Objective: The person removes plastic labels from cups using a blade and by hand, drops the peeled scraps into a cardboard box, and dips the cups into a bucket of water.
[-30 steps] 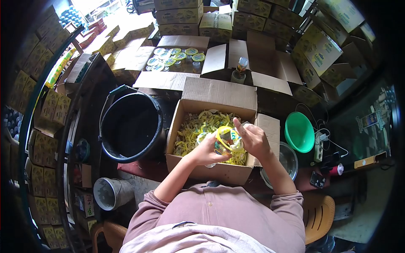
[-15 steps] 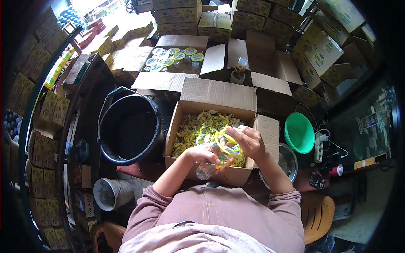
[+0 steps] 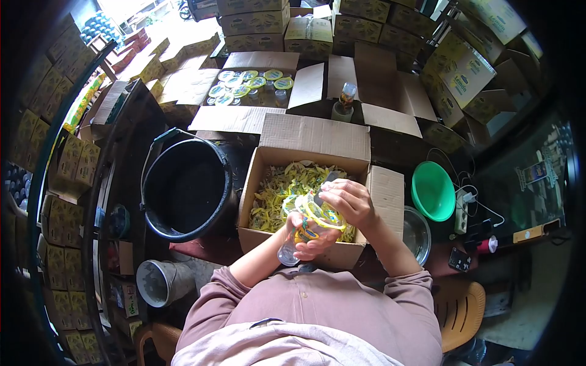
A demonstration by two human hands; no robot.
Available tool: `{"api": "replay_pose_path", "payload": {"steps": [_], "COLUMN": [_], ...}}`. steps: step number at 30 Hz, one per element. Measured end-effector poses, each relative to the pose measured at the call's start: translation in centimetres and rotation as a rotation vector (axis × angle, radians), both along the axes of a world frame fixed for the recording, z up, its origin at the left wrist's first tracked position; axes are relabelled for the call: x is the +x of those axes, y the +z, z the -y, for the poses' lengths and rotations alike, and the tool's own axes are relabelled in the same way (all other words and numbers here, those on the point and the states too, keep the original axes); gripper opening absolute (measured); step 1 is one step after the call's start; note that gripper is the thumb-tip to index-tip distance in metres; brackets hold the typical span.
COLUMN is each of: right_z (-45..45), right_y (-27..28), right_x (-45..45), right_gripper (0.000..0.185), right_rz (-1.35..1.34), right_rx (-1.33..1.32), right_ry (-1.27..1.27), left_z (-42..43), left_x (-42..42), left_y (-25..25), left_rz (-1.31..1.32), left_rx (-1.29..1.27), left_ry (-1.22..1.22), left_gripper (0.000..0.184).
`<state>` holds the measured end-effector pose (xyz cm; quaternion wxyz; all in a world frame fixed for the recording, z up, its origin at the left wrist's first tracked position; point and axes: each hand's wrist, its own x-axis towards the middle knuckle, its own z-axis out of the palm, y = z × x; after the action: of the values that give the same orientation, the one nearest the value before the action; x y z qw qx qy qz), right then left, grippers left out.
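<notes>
My left hand [image 3: 312, 239] is wrapped round a clear plastic cup [image 3: 288, 252] with a yellow printed label; its base sticks out at the lower left. Yellow-edged plastic film [image 3: 326, 216] lies over the top of my left hand. My right hand [image 3: 351, 201] is closed just above, its fingers pinching something dark and small that I cannot make out. Both are over the near side of an open cardboard box [image 3: 299, 240], which holds a heap of yellow-green strips [image 3: 268, 195].
A large black bucket [image 3: 188, 189] stands left of the box, a grey bucket [image 3: 160, 283] below it. On the right are a green basin [image 3: 433, 191] and a clear bowl [image 3: 417, 235]. Behind, an open carton [image 3: 238, 119] holds lidded cups, beside a glass jar [image 3: 343, 110].
The cup in my left hand has tilted, its base coming down toward my body. My right hand has shifted slightly left and its fingers have closed together.
</notes>
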<state>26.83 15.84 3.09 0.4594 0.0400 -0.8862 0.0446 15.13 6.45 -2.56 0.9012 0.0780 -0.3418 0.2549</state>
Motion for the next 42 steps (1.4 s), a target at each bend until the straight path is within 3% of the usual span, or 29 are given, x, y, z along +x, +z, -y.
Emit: {"api": "replay_pose_path", "payload": {"steps": [3,7,11,12,14,16,17,18,20,23,26,27,31,37,40,42], "right_z": [-0.1,-0.8,-2.0,-2.0,-3.6,-2.7,-1.8,-1.5,-1.0,-0.8,-2.0,-1.1,0.5,2.7,3.3,3.8], "right_y": [0.1,0.1,0.1,0.7,-0.9,-1.8,-2.4,-3.7,-4.5,-4.1,-3.9,-2.3,0.0,0.7,0.1,-0.4], "right_x": [-0.2,0.1,1.3,1.5,2.7,3.1,3.1,3.1,3.6,5.1,6.6,6.1,5.2,3.1,2.3,1.6], "right_gripper": [0.017,0.016,0.025,0.018,0.024,0.054,0.077,0.079,0.077,0.067,0.056,0.037,0.027,0.026,0.026,0.022], "right_rz": [-0.017,-0.082,-0.155,-0.083,0.184,0.634,1.014,1.169,1.250,1.171,0.853,0.720,0.300,-0.043,-0.169,-0.276], "right_rx": [-0.001,-0.102,-0.259,-0.295,-0.309,-0.191,-0.209,-0.317,-0.396,-0.400,-0.613,-0.710,-0.837,-0.977,-1.085,-1.103], "right_ry": [-0.006,-0.075,-0.248,-0.307,-0.328,-0.589,-0.816,-0.942,-0.964,-0.877,-0.566,-0.564,-0.443,-0.411,-0.312,-0.247], "left_z": [-0.3,0.1,0.7,0.9,0.7,0.0,-0.1,0.0,0.4,0.9,0.9,0.9,1.4,0.8,0.7,0.7], "left_x": [0.9,-0.1,-2.6,-3.3,-4.7,-5.9,-5.9,-6.0,-6.1,-6.2,-6.3,-6.4,-5.7,-4.7,-4.8,-4.2], "left_y": [0.0,0.4,0.8,1.7,2.8,3.8,4.3,4.9,6.1,6.6,6.2,6.0,6.1,6.4,5.3,5.2], "left_rz": [0.144,-0.023,-0.372,-0.519,-0.739,-0.905,-1.008,-1.112,-1.358,-1.493,-1.501,-1.479,-1.515,-1.521,-1.595,-1.570], "left_rx": [0.022,-0.027,0.054,0.052,0.204,0.432,0.446,0.460,0.507,0.547,0.525,0.501,0.400,0.399,0.494,0.353], "left_ry": [-0.043,0.034,0.276,0.359,0.501,0.672,0.807,0.943,1.170,1.402,1.598,1.636,1.765,2.001,1.960,2.029], "left_gripper": [0.058,0.064,0.067,0.067,0.063,0.060,0.060,0.059,0.056,0.061,0.065,0.066,0.067,0.067,0.070,0.070]}}
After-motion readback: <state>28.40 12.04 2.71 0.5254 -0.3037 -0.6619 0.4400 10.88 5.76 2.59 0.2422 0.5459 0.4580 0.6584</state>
